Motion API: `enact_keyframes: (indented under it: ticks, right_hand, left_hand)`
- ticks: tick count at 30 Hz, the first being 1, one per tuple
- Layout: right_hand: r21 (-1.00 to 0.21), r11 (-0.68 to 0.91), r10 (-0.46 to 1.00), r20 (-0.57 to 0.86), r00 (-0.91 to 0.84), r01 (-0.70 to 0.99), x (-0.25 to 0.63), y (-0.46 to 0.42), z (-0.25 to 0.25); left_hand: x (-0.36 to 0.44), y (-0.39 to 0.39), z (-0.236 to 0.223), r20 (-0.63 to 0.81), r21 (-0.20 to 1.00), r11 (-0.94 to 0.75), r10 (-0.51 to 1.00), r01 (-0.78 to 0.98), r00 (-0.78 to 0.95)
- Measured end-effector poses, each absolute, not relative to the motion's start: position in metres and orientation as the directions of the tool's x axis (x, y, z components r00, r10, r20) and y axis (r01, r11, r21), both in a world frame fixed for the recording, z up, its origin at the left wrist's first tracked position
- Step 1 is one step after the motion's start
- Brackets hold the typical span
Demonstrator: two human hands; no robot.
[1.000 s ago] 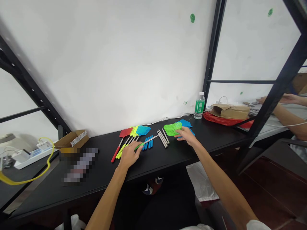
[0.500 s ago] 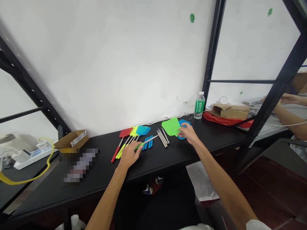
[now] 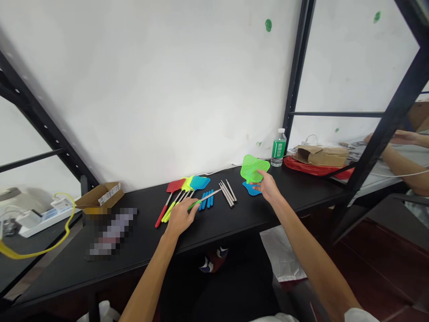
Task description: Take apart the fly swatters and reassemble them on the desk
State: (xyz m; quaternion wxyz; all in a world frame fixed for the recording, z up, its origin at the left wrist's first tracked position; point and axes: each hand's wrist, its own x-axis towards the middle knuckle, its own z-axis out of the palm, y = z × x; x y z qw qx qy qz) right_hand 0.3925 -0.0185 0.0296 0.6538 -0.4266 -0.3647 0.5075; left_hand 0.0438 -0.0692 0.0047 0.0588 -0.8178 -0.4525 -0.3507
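Observation:
My left hand (image 3: 182,216) is closed round the green grip of a metal rod (image 3: 212,194), whose bare end points right over the desk. In my right hand (image 3: 268,186) is a green fly swatter head (image 3: 252,168), pinched between thumb and fingers and raised with its mesh tilted. Below it a blue swatter head (image 3: 250,189) lies on the desk, partly covered. Several metal rods (image 3: 228,194) lie between my hands. Nearer my left hand are several blue grips (image 3: 211,199). Beyond that hand lie swatters with red (image 3: 175,185), yellow and blue (image 3: 200,182) heads.
A water bottle (image 3: 279,148) stands at the back right of the black desk (image 3: 140,243). An open cardboard box (image 3: 100,197) and a blurred item (image 3: 114,232) are at the left. A black metal frame (image 3: 296,67) rises at the right.
My right hand has turned and lifted the green swatter head, carrying it right, over the blue one. My left hand and its rod stay in place.

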Motion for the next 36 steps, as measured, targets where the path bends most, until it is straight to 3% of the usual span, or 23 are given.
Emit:
enact_keyframes:
  ticks: [8,20,27,36]
  right_hand:
    - [-0.952,0.2,0.94,0.121,0.319,-0.231,0.397,-0.011,0.02]
    - [-0.978,0.179,0.963,0.152,0.224,-0.109,0.384,-0.017,0.018]
    - [-0.97,0.131,0.988,0.109,0.114,-0.207,0.372,-0.018,0.014]
    - [-0.959,0.123,0.989,0.098,0.108,-0.254,0.359,-0.019,0.012]
  left_hand:
    - [0.044,-0.068,0.004,0.632,0.224,-0.589,0.694,0.776,0.344]
    - [0.044,-0.069,0.004,0.634,0.231,-0.602,0.689,0.765,0.351]
    - [0.043,-0.068,0.003,0.634,0.229,-0.6,0.689,0.767,0.35]
    - [0.043,-0.069,0.004,0.632,0.216,-0.613,0.681,0.76,0.369]
